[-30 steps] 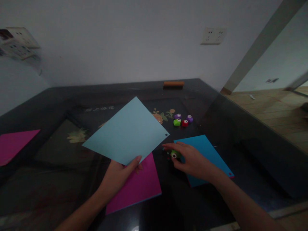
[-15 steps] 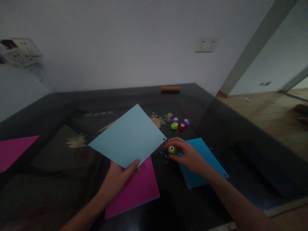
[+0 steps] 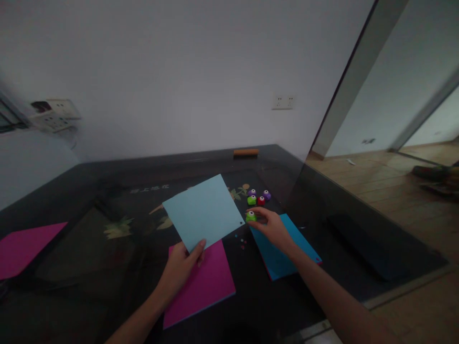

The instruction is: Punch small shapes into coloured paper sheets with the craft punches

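Note:
My left hand (image 3: 184, 267) pinches a light blue sheet of paper (image 3: 202, 210) by its near edge, thumb on top. The sheet is raised and has a small dark punched hole near its right corner. Between thumb and fingers of my right hand (image 3: 274, 229) is a green craft punch (image 3: 251, 217), just right of that corner. Below my left hand lies a magenta paper stack (image 3: 204, 291), partly covered by the hand and sheet. Under my right hand lies a blue paper stack (image 3: 287, 258) with a small mark at its right corner. Tiny paper cutouts (image 3: 243, 242) lie between the stacks.
Beyond my right hand stand several more craft punches (image 3: 261, 200), purple, green and red. A brown stick-like object (image 3: 245, 152) lies at the far edge of the dark table (image 3: 118, 267). More magenta paper (image 3: 28, 246) is at the left. The wall has sockets (image 3: 283, 102).
The view has tilted up and shifted. The light blue sheet has turned in my left hand. My right hand has lifted the green punch away from the cutouts, toward the other punches.

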